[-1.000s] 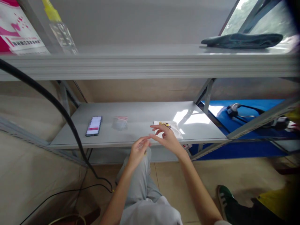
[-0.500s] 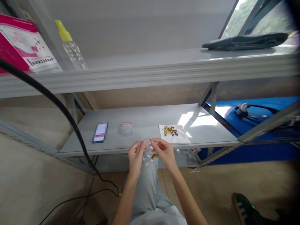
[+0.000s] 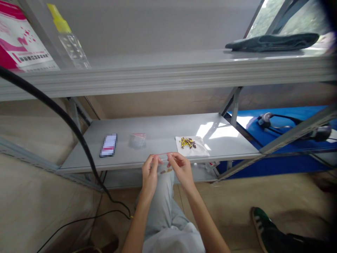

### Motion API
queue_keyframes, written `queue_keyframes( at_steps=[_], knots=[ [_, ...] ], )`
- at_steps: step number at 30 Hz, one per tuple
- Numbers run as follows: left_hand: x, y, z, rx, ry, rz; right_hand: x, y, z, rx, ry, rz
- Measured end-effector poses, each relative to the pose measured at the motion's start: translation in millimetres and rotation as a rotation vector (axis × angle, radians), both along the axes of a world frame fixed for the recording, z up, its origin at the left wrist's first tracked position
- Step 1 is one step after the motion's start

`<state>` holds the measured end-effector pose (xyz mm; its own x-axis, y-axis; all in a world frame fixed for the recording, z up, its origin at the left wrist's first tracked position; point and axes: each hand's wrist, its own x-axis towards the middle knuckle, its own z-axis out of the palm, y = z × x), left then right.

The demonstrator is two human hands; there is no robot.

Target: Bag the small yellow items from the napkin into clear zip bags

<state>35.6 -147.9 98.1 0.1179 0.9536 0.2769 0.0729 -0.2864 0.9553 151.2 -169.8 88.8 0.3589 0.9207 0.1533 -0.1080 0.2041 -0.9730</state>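
Note:
Between my two hands hangs a small clear zip bag (image 3: 163, 165), with a few small brown and yellowish pieces in its lower part. My left hand (image 3: 150, 172) pinches the left end of its red-lined top edge. At the other end, my right hand (image 3: 180, 168) pinches the same edge between thumb and fingers, so the top is drawn straight. Ahead and to the right, a pile of small yellow and dark brown pieces (image 3: 187, 142) lies on a white cloth or tissue (image 3: 198, 151). More clear zip bags (image 3: 137, 141) with red tops lie on the grey shelf (image 3: 155, 130).
A phone (image 3: 108, 146) with a blurred screen lies left on the shelf. Above, the upper shelf holds a yellow-topped spray bottle (image 3: 72, 47), a pink-and-white package (image 3: 23, 45) and folded dark cloth (image 3: 273, 42). A black cable (image 3: 65, 117) crosses the left side. Another person's shoe (image 3: 260, 221) is at lower right.
The bag's top edge has gone from bunched and tilted to stretched level between my hands. My hands are slightly farther apart in grip, and the view has shifted a little.

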Motion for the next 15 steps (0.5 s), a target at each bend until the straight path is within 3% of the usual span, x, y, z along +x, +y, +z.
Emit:
queue_keyframes(
  at_steps=[10,15],
  knots=[
    [0.9,1.5,-3.3,0.083,0.085,0.016,-0.6,-3.1,0.6,-0.025,0.037,-0.016],
    [3.0,3.7,-4.0,0.135,0.108,-0.032,-0.3,-0.6,2.4,-0.007,0.04,0.079]
  ],
)
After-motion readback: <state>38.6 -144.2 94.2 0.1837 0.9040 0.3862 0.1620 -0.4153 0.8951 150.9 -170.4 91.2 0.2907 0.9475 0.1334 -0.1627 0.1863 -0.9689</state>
